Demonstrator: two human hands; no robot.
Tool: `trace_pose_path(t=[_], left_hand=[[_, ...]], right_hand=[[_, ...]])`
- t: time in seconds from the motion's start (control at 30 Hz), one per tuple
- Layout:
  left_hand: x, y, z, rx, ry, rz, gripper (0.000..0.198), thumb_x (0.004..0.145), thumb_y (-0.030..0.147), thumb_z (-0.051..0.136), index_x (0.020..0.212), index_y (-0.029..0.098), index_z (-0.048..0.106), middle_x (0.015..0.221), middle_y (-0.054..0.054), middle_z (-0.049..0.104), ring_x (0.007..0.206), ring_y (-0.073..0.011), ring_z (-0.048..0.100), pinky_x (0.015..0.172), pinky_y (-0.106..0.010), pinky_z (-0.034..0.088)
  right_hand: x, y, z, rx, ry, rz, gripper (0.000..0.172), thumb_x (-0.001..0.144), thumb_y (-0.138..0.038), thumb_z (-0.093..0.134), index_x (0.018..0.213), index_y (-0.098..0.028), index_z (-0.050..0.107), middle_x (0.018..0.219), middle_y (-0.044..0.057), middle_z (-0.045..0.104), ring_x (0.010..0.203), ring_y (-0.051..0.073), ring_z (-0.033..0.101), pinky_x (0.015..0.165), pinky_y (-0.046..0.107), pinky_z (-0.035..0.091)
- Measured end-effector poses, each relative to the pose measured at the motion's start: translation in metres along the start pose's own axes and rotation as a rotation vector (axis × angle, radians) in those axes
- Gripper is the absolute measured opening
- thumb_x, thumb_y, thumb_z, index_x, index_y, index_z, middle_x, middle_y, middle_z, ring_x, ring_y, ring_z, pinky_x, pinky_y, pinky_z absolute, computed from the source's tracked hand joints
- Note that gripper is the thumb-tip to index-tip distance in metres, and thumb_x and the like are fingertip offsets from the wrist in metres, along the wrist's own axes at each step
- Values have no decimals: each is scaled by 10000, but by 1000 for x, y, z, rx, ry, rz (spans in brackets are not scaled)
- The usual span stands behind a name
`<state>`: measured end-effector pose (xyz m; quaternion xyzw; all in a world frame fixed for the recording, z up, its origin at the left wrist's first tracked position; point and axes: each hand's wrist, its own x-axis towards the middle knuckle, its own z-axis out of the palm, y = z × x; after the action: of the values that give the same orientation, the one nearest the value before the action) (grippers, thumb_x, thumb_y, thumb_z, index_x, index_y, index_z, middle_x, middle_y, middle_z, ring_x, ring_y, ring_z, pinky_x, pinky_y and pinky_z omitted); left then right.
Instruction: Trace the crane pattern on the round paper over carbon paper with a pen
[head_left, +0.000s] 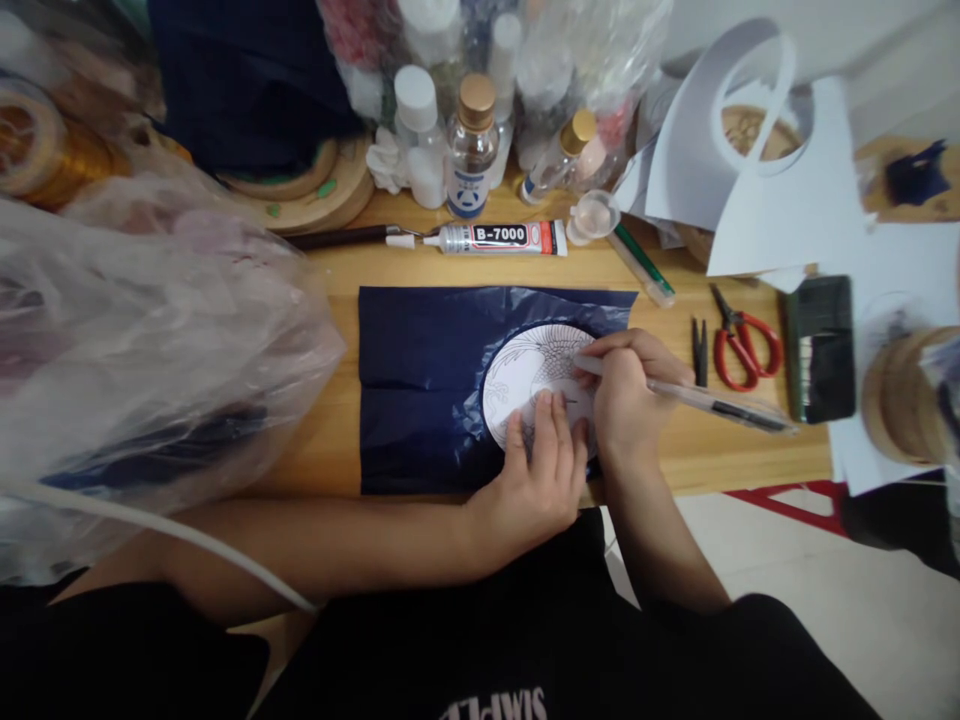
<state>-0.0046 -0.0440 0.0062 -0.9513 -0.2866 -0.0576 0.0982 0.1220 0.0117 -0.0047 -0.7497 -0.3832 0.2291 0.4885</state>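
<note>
A round white paper (pixel 517 375) printed with a fine line drawing lies on a dark blue sheet (pixel 420 390), which looks creased and shiny around it. My left hand (pixel 536 480) rests on the lower part of the paper, fingers stretched out and pressing flat. In my right hand (pixel 634 395) is a clear-barrelled pen (pixel 720 405), gripped near its tip. The tip end points left onto the drawing's upper right part. My hands cover the lower right of the paper.
Behind the sheet lie a B-7000 glue tube (pixel 502 237), a green pen (pixel 643 265) and several bottles (pixel 472 150). To the right are red-handled scissors (pixel 746 350) and a phone-like dark object (pixel 821 350). A plastic bag (pixel 165 350) bulges at the left.
</note>
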Motion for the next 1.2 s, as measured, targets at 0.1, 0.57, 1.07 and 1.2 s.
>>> trace_pose_path(t=[0.1,0.57,1.07,1.2], left_hand=[[0,0,0,0,-4,2,726,917,584,405,1288,-28,525,1261,-294,575,1152,-388,588,862,-454,531],[0,-1,0,-3,-3,7,720,920,572,411,1286,-38,521,1254,-302,577,1148,-389,591,862,-458,526],[0,1,2,-2,10,-1,728,927,579,384,1281,-40,524,1250,-302,579,1144,-389,594,861,-462,526],[0,1,2,5,18,-9,729,934,578,364,1284,-43,520,1248,-296,583,1146,-383,594,867,-459,527]], right_hand=[[0,1,1,25,44,20,210,663,-157,422,581,-187,613,462,-49,561,412,91,513,397,216,375],[1,0,2,14,31,1,211,648,-143,424,559,-186,611,458,-47,562,403,95,514,395,224,385],[1,-1,2,35,44,34,216,645,-140,418,544,-193,601,459,-46,558,401,91,497,388,221,361],[2,0,2,38,25,43,212,646,-147,425,559,-192,612,461,-46,562,402,91,497,390,222,359]])
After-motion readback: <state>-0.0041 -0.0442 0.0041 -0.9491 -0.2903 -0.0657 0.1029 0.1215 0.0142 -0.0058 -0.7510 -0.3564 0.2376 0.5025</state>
